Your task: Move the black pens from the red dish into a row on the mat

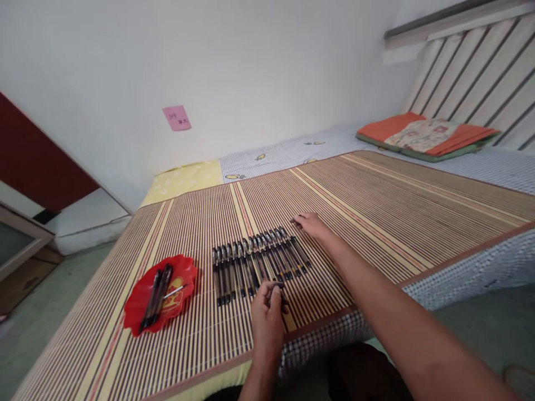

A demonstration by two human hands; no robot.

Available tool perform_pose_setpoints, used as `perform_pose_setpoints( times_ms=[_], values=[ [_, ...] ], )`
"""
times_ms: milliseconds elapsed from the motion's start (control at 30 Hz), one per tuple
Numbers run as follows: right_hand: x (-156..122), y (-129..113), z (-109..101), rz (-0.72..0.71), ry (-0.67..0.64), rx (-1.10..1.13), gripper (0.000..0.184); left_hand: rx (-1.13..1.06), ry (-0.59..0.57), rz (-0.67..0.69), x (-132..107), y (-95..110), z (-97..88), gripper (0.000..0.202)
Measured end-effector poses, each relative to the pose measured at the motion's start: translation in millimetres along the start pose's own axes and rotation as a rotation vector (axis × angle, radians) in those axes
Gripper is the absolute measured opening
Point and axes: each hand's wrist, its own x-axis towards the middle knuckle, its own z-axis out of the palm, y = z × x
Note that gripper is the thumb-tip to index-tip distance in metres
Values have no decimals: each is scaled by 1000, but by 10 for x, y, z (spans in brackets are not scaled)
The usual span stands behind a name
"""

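Observation:
A row of several black-capped pens [240,264] lies side by side on the striped bamboo mat [334,195]. At the near edge of the row is my left hand [267,314], its fingers curled with a small dark thing at the fingertips that I cannot make out. My right hand [311,224] is just past the far right end of the row. Its fingers are pinched together, and something small and dark shows at their tips, too small to name. To the left, a red scalloped plate [186,267] holds several dark pens [156,295] and a thin white stick [173,291].
The mat covers a bed with a checked sheet [284,150] and a yellow cloth part [188,178]. A folded orange and floral cloth [426,133] lies by the white slatted headboard [480,72]. A pink note [176,118] is stuck to the wall.

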Motion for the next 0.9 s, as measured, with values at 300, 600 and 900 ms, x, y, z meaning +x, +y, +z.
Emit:
perform_pose_setpoints(
  times_ms=[300,600,900],
  values=[
    [-362,-363,-28,-52,-315,554,31,-91,44,-22,23,83,-14,36],
    [-1366,-612,372,-86,-301,755,31,-228,7,4,-9,136,-23,35],
    [-1664,-575,364,-114,-168,640,21,-182,74,19,31,74,-42,32]
  ],
)
